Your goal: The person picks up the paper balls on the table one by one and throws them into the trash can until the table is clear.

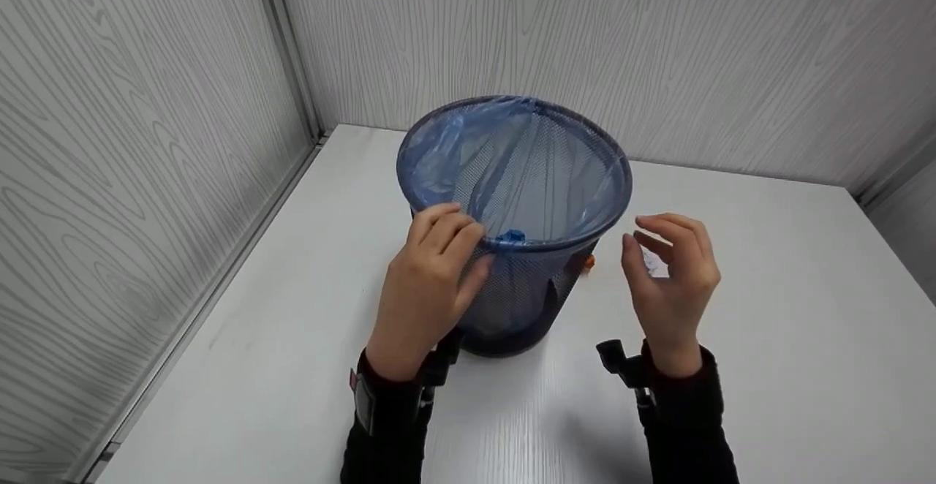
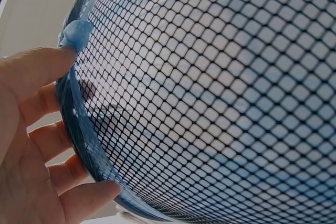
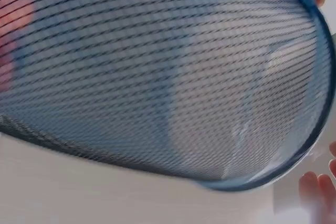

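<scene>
A dark wire-mesh wastebasket [image 1: 504, 297] stands on the white table, lined with a thin blue plastic bag [image 1: 439, 155] folded over its rim. At the front of the rim the bag is bunched into a small blue knot [image 2: 77, 34]. My left hand [image 1: 428, 275] grips the rim just left of that knot, thumb on the outside and fingers over the edge. To the right of the basket, my right hand [image 1: 676, 272] hovers apart from it, fingers loosely bent and thumb spread, holding nothing. Its fingertips [image 3: 315, 184] show near the rim in the right wrist view.
Behind the basket's right side a small orange object [image 1: 589, 263] is partly visible. A whitish crumpled piece [image 1: 651, 265] lies on the table behind my right hand, partly hidden. Pale wood-grain panels [image 1: 146, 104] enclose the table at the left, back and right.
</scene>
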Demonstrator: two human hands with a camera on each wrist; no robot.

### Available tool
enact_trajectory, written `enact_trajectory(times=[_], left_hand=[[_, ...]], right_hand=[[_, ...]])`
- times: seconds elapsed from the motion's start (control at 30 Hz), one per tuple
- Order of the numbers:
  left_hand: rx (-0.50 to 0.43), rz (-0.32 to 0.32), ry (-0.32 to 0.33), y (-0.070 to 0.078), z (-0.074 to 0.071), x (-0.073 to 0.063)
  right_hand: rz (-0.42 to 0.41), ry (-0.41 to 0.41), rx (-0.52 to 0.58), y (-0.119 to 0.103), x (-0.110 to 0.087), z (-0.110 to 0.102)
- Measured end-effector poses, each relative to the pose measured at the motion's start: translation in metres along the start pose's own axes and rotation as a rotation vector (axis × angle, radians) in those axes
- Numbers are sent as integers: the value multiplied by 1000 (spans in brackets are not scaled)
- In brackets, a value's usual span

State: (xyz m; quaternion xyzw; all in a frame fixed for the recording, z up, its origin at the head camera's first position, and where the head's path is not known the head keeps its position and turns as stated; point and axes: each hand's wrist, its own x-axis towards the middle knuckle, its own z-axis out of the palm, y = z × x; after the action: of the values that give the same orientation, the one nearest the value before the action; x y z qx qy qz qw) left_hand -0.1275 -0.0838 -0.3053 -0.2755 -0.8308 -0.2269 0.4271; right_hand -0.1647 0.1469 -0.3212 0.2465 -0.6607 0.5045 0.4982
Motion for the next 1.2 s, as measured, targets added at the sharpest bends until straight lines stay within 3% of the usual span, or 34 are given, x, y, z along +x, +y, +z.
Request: enact_trajectory(times=[0.17, 0.43, 0.5, 0.6, 0.73, 0.97, 1.07, 1.2], left_hand=[[-6, -8, 3, 0, 1, -1], [-15, -8, 4, -1, 2, 1], [-15, -7, 2, 0, 1, 1], [-16, -6, 3, -1, 2, 0], [-21, -7, 6, 0, 2, -1], [-22, -9, 10, 1, 1, -1], [-26, -6, 11, 1, 1, 0], [-27, -5, 15, 1, 0, 0]], right_hand=[[81, -85, -151, 35, -3, -8], [302, -231, -354, 110, -13, -21], [359, -300, -411, 125, -18, -26], [460, -471, -486, 141, -25, -32], [562, -715, -538, 156, -34, -39], [683, -985, -564, 165, -40, -45], [690, -1045, -544, 167, -42, -46], [704, -1051, -525, 168, -44, -46]])
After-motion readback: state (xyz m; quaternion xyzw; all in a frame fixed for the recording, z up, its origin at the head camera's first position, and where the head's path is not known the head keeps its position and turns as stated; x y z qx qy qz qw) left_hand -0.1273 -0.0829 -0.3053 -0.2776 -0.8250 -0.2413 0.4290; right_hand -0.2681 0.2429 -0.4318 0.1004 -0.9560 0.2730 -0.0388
